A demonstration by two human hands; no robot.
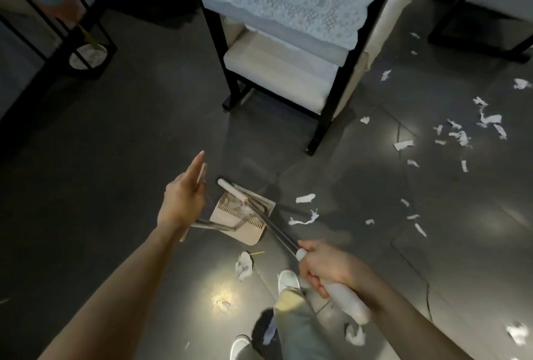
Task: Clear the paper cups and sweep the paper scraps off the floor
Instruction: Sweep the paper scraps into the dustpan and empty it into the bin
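Here, paper scraps [403, 145] litter the dark floor [115, 143].

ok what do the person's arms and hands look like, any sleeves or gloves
No sleeves show: both arms are uncovered right to the bottom of the picture. The bare left hand and bare right hand have no gloves, and no watch, ring or bracelet is visible.

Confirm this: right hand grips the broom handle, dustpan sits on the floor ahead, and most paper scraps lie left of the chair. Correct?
Not quite. The head view shows most paper scraps lying right of the chair, not left. The rest holds: the right hand grips the broom handle and the dustpan sits on the floor ahead.
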